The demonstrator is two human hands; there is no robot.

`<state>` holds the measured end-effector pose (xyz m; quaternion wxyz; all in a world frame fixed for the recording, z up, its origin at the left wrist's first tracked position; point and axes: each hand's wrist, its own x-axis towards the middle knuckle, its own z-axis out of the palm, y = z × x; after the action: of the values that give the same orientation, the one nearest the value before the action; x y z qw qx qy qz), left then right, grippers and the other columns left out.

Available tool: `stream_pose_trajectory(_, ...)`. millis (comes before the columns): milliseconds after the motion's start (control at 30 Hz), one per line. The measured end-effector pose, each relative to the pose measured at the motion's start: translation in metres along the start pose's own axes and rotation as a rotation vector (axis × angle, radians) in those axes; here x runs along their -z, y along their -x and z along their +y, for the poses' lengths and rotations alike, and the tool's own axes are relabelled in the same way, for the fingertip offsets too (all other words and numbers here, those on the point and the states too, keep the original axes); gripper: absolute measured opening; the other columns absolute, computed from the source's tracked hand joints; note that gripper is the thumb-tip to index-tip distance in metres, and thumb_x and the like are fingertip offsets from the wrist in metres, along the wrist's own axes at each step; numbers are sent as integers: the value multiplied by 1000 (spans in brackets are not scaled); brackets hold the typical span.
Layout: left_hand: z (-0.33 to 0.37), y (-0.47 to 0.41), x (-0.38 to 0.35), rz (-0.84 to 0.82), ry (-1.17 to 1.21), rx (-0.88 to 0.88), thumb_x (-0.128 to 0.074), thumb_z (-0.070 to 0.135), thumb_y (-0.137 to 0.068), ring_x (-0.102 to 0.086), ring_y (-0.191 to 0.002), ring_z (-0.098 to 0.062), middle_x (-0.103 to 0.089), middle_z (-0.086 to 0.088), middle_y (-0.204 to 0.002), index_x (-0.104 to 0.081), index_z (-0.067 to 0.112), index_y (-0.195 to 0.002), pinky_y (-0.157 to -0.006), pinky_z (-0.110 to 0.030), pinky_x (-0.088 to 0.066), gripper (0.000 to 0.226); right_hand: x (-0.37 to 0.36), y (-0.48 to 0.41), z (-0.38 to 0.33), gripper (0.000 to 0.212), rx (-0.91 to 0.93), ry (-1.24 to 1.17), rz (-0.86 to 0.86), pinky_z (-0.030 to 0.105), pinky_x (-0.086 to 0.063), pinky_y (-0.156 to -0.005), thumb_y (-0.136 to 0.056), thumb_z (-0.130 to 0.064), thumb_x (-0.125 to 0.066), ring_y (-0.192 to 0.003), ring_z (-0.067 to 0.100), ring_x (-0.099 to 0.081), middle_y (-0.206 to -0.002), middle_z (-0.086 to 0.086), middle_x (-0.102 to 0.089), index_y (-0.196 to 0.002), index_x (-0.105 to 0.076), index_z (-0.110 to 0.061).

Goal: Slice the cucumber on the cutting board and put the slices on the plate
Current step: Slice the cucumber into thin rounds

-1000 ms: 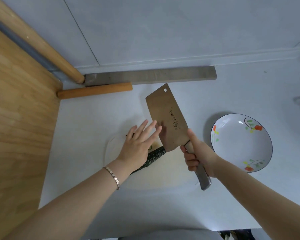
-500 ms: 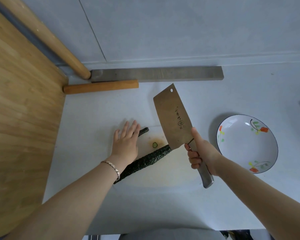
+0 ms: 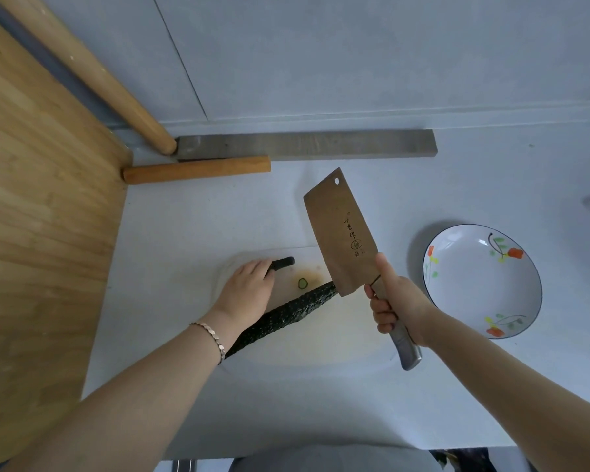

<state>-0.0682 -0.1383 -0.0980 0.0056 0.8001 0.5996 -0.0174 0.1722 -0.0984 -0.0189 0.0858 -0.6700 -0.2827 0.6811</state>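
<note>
Dark-green, bumpy cucumber (image 3: pixel 286 311) — long, lying aslant on the cutting board (image 3: pixel 307 349).

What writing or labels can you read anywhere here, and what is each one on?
"十八子作" (as best I can read it): vertical characters on the cleaver blade.
The round stamp and tiny characters under it, same blade: too small to read.
The plate: painted flowers, no text.

A pale desk (image 3: pixel 457 185) meets a grey panelled wall (image 3: pixel 321 46); a wooden board (image 3: pixel 41 216) stands at left, a grey bar (image 3: pixel 304 144) lies along the wall's foot.
</note>
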Motion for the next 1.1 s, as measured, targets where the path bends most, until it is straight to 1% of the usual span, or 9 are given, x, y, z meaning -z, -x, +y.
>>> stream_pose_trajectory(100, 8, 5, 16, 63, 129, 28, -76, 1, -54, -66, -88, -33, -68, -15, -99, -70, 4, -87, -74, -42, -56, 34, 5, 3, 1, 57, 70, 63, 53, 21, -24, -42, -91, -63, -35, -37, 15, -22, -45, -3, -26, -65, -39, -13)
stream_pose_trajectory(200, 33, 7, 23, 54, 341, 125, -74, 10, -66, -65, -74, -31, -67, -12, -92, -67, 7, -94, -63, -36, -55, 28, 14, 5, 4, 56, 179, 172, 156, 21, -26, -44, -90, -62, -38, -36, 15, -26, -41, -5, -29, -65, -41, -11)
stream_pose_trajectory(300, 59, 7, 12, -69, 385, 129, -73, 25, -72, -62, -86, -33, -64, -13, -106, -60, 9, -110, -71, -39, -51, 43, 26, 10, 12, 54, 234, 278, 230, 23, -30, -44, -90, -58, -43, -37, 15, -32, -39, -8, -37, -68, -49, -9)
stream_pose_trajectory(467, 77, 6, 0, -33, 452, 140, -75, 0, -63, -59, -66, -32, -62, -13, -82, -62, 8, -104, -54, -35, -51, 44, 36, 18, 29, 41, 247, 382, 201, 25, -40, -47, -94, -41, -48, -39, 16, -41, -47, -2, -45, -72, -54, -7)
stream_pose_trajectory(567, 86, 9, -4, 16, 510, 27, -79, -8, -54, -62, -66, -28, -64, -12, -77, -66, 5, -100, -56, -29, -53, 49, 37, 23, 37, 35, 251, 378, 146, 29, -54, -54, -95, -31, -49, -41, 15, -54, -49, 1, -55, -73, -53, -4)
stream_pose_trajectory(667, 97, 11, -6, 19, 564, 42, -77, -10, -56, -61, -69, -26, -64, -10, -76, -66, 6, -102, -62, -30, -55, 50, 34, 28, 45, 38, 253, 415, 178, 25, -44, -47, -95, -35, -46, -40, 16, -46, -52, 3, -50, -72, -50, -5)
stream_pose_trajectory(733, 102, 11, -7, 30, 652, 177, -68, -4, -72, -58, -88, -30, -64, -15, -93, -64, 7, -110, -80, -40, -53, 40, 29, 29, 47, 46, 213, 368, 183, 23, -35, -44, -94, -45, -43, -42, 16, -37, -52, 2, -42, -70, -47, -7)
stream_pose_trajectory(800, 103, 9, -7, 23, 757, 288, -62, 5, -82, -52, -98, -28, -62, -14, -102, -61, 10, -115, -92, -37, -44, 34, 24, 31, 47, 54, 161, 308, 165, 21, -32, -42, -92, -56, -37, -40, 15, -35, -50, 1, -39, -68, -47, -9)
stream_pose_trajectory(1100, 107, -4, -11, -23, 819, 355, -62, 7, -82, -52, -96, -29, -64, -13, -100, -64, 12, -112, -90, -39, -42, 30, 17, 24, 57, 59, 173, 451, 198, 27, -34, -53, -92, -60, -32, -51, 22, -40, -56, 4, -44, -65, -46, -9)
